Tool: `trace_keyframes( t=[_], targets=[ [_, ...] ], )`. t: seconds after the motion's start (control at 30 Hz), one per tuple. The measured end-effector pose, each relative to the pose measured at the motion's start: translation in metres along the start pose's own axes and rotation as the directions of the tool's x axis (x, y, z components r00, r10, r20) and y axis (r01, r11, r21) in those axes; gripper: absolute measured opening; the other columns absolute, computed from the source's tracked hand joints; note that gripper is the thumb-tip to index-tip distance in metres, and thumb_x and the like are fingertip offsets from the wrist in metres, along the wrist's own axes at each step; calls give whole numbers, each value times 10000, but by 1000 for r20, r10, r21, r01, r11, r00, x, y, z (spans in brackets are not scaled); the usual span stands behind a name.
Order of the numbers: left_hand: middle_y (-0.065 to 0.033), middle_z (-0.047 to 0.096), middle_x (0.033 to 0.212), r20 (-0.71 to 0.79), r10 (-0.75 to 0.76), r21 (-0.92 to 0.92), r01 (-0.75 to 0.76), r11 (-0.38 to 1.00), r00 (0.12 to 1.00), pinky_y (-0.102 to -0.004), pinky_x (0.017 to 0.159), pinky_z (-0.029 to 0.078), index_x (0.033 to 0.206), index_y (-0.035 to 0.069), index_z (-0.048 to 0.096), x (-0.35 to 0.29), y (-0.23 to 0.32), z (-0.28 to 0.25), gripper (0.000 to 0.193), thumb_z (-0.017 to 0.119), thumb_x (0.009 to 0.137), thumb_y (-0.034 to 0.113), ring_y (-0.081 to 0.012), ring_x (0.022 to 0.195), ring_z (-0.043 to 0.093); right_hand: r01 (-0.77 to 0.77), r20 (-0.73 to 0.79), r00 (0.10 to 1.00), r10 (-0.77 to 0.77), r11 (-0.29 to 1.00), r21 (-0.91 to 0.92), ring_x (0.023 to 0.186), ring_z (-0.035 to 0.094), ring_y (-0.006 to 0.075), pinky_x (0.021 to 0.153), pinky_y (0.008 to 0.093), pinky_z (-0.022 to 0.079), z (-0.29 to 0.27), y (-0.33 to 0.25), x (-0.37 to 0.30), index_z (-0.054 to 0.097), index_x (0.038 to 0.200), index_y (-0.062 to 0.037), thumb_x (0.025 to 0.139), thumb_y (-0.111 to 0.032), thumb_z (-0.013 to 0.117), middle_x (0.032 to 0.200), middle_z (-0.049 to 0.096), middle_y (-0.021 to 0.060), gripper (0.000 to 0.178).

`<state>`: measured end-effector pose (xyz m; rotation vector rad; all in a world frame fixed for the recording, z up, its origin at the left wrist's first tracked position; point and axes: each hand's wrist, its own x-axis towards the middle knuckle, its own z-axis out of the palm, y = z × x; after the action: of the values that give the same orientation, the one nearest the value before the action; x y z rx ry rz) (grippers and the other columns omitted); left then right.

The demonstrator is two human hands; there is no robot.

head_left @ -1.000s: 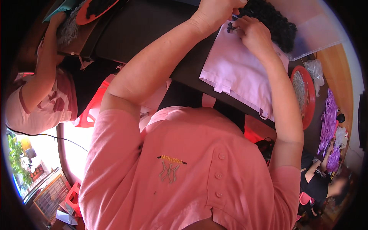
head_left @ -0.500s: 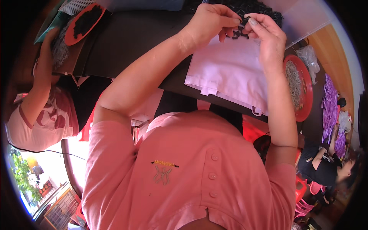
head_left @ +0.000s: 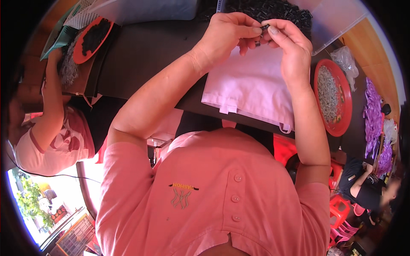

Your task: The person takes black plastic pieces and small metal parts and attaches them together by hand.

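Note:
My left hand (head_left: 228, 36) and my right hand (head_left: 295, 47) meet at the top of the view, thumbs and fingertips pinched together. Between their tips is a small black part (head_left: 265, 27), its exact kind too small to make out. Another dark bit (head_left: 257, 43) shows under the left fingers. Just behind the hands lies a heap of small black pieces (head_left: 277, 12) in a clear plastic bin (head_left: 337, 27). A pale pink cloth (head_left: 247, 85) is spread on the dark table below my hands.
A red basin (head_left: 345, 113) of small grey pieces stands at the right, near a clear plastic bag (head_left: 345, 64). Purple strips (head_left: 372, 115) lie farther right. A red tray (head_left: 81, 54) holds black pieces at the left, where a co-worker's arm (head_left: 52, 89) reaches in. Another person (head_left: 363, 179) sits at right.
My hands have shifted slightly down and left, and the small black part now shows between the fingertips. The whole view has moved a little; the co-worker's arm stays by the green basket.

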<state>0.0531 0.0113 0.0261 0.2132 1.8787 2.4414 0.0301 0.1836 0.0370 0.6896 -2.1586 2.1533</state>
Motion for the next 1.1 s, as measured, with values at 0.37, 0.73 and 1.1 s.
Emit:
trace_keyframes(
  t=[0.37, 0.73, 1.1],
  targets=[
    [-100, 654, 794, -18, -62, -14, 62, 998, 998, -253, 501, 429, 967, -40, 655, -1, 1, -1, 172, 640, 900, 118, -144, 623, 606, 106, 44, 994, -100, 980, -169, 765, 583, 79, 696, 221, 470, -3, 7, -1, 686, 1016, -16, 910, -89, 619, 850, 660, 7, 145],
    [-125, 672, 810, 68, -75, -132, 84, 988, 995, -261, 486, 463, 954, -71, 651, 1, -3, 1, 151, 690, 855, 36, -147, 615, 615, 114, 15, 993, -114, 968, -225, 757, 612, 102, 703, 237, 502, -4, 3, -1, 689, 992, 10, 916, -69, 616, 863, 679, 35, 132],
    [-124, 656, 822, 43, -107, -78, 110, 991, 993, -268, 481, 437, 958, -60, 632, -2, -4, 2, 110, 624, 897, 31, -158, 638, 608, 396, 101, 913, -395, 800, -451, 732, 632, 147, 664, 260, 494, 1, 10, -5, 667, 946, 10, 867, 3, 629, 835, 649, 68, 88]
  ],
)
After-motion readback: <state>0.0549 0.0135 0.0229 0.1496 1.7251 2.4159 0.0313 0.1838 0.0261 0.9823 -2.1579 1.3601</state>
